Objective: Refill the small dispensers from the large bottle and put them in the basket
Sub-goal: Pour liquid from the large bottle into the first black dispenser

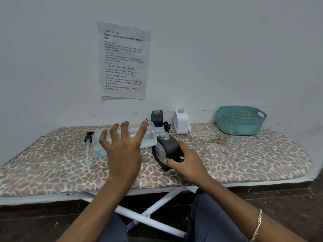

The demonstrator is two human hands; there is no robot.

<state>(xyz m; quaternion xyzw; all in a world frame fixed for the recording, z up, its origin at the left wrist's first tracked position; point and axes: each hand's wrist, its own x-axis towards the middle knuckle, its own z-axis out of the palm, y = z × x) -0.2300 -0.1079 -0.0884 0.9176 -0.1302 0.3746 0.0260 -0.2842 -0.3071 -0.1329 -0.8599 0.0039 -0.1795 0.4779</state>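
Tipping the large bottle (150, 137) almost onto its side at the centre of the frame, your left hand (122, 154) reaches over it from the near side. Its fingers (142, 130) are spread wide and hooked across the clear body. The bottle's open, threaded mouth points right and sits just above the uncapped neck of a small black dispenser (170, 147). A shallow layer of clear liquid lies along the bottle's lower side.

Just right of centre, your right hand (188, 163) grips that dispenser, which leans left toward the bottle. The thumb presses its near lower edge. The other fingers wrap behind it, so their spread cannot be told. A bracelet (257, 226) circles that forearm at lower right.

All of this stands on a leopard-print ironing board (244, 154). Two more uncapped dispensers wait against the wall behind, a second black dispenser (156, 117) and a white dispenser (180, 122). A teal basket (241, 126) sits at the right end of the board. A black pump head (88, 138) with its tube lies left of the bottle.
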